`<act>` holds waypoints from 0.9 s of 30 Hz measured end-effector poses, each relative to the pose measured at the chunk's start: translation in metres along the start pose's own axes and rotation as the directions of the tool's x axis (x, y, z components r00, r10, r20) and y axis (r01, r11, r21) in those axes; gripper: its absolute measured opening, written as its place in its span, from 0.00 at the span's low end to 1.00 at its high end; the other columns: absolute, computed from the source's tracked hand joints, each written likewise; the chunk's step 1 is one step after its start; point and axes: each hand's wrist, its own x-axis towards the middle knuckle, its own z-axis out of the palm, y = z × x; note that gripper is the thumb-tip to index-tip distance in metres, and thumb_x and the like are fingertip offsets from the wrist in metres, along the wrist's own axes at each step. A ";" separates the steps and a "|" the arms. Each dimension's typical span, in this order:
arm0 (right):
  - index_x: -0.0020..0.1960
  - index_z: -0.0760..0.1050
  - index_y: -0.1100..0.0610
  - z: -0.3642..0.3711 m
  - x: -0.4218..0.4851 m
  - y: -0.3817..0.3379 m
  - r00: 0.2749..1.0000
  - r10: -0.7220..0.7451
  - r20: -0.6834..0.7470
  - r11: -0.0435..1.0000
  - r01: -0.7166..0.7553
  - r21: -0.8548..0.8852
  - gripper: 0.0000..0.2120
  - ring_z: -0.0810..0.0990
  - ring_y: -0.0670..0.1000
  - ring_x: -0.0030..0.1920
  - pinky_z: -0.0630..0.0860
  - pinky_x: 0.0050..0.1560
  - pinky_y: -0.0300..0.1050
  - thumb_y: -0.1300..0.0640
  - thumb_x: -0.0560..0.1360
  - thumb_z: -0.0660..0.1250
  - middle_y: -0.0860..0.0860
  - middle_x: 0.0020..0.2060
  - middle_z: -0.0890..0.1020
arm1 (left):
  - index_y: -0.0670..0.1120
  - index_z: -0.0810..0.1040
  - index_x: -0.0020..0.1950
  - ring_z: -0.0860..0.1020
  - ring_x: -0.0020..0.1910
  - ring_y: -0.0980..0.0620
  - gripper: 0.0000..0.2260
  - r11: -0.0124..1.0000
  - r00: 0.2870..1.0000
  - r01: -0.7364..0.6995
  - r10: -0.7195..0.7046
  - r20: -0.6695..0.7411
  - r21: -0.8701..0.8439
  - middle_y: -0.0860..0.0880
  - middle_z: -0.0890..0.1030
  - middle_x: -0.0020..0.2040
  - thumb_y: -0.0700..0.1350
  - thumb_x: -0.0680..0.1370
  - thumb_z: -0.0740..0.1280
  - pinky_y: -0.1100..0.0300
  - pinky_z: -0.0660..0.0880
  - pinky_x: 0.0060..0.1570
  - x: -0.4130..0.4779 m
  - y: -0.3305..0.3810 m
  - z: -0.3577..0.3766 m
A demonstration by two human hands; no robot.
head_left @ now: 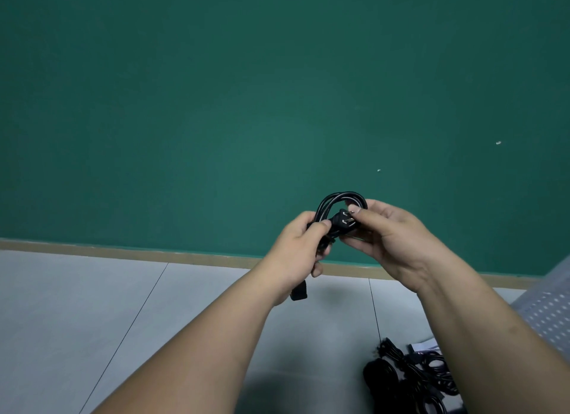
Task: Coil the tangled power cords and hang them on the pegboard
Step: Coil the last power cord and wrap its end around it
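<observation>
Coils of one black power cord (340,199) are held up between both hands, off the floor (185,305), probably so the loops keep even while the end is tucked in. The left hand (300,244) curls tightly round the bundle; the right hand (391,237) pinches the plug (344,219) between thumb and fingertips. The other connector (299,293) dangles under the left wrist. More tangled cords (413,373) lie near the floor's right edge, beside the pegboard (552,308).
</observation>
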 end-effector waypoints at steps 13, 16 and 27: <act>0.58 0.83 0.46 0.019 -0.006 0.019 0.758 -0.648 0.075 0.371 0.400 -0.838 0.11 0.75 0.49 0.35 0.74 0.40 0.44 0.50 0.76 0.78 0.45 0.41 0.76 | 0.48 0.76 0.51 0.71 0.35 0.54 0.10 0.973 0.980 -0.119 0.147 -0.133 0.196 0.51 0.77 0.40 0.50 0.87 0.60 0.57 0.66 0.35 0.009 -0.005 -0.010; 0.56 0.78 0.49 0.027 -0.012 0.019 0.728 -0.681 0.080 0.351 0.420 -0.837 0.09 0.78 0.46 0.37 0.78 0.44 0.50 0.51 0.79 0.75 0.43 0.46 0.76 | 0.49 0.77 0.54 0.73 0.36 0.56 0.10 0.986 0.981 -0.108 0.127 -0.148 0.130 0.57 0.78 0.38 0.51 0.88 0.60 0.57 0.68 0.38 0.012 -0.006 -0.009; 0.56 0.71 0.47 0.059 -0.022 0.045 0.750 -0.649 0.126 0.135 0.277 -0.951 0.10 0.82 0.52 0.42 0.79 0.40 0.54 0.45 0.79 0.67 0.43 0.49 0.77 | 0.47 0.80 0.52 0.76 0.41 0.48 0.13 0.942 0.938 0.063 -0.168 -0.302 -0.328 0.47 0.82 0.44 0.54 0.86 0.64 0.53 0.72 0.44 0.014 -0.003 -0.010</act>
